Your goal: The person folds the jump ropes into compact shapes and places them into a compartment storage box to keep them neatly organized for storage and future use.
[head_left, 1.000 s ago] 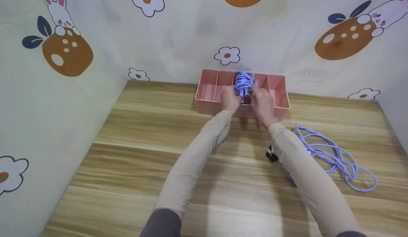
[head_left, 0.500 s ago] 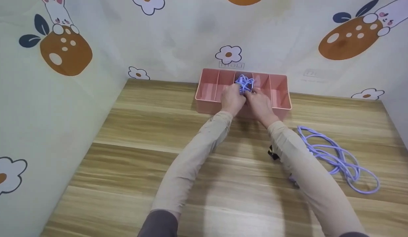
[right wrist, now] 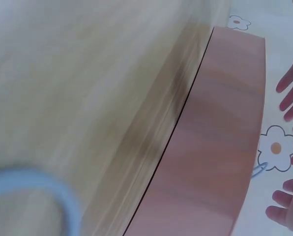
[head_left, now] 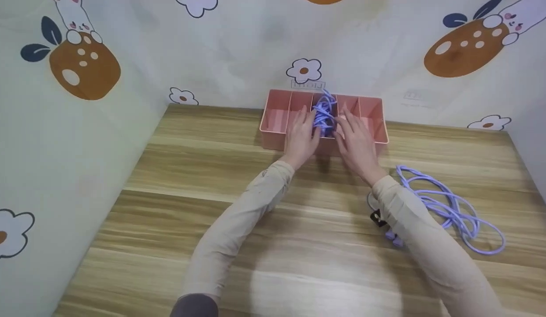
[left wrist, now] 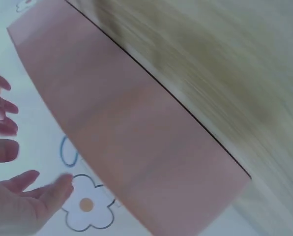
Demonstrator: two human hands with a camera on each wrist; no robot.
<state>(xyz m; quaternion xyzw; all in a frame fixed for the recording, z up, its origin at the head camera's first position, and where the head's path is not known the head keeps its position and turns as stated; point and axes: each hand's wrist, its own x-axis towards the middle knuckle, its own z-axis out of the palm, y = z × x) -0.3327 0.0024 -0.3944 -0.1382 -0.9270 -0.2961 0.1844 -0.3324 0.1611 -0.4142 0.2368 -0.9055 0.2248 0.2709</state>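
A pink divided box (head_left: 275,139) stands against the back wall. In its middle compartment lies a wound blue-purple cord (head_left: 323,113), one loop rising above the rear edge. My left hand (head_left: 300,140) is spread over the box's front edge, just left of the cord, fingers extended. On the other side my right hand (head_left: 358,143) has its fingers extended too, fingertips beside the bundle. Whether any fingertip touches the cord is unclear. Both wrist views show the box's plain front wall (left wrist: 131,118), with the left hand (left wrist: 23,201) and the right hand (right wrist: 289,204) above its edge.
A second, loosely looped blue-purple cord (head_left: 453,211) lies on the wooden table (head_left: 189,211) at the right, partly under the right sleeve. Near that sleeve are a small black object (head_left: 377,218) and purple cord ends (head_left: 394,237). Patterned sheets (head_left: 228,57) rise behind and beside the table.
The cord bundle, held up in both hands earlier, has gone down into the middle compartment. Both hands have let go and spread apart, fingers straightened.
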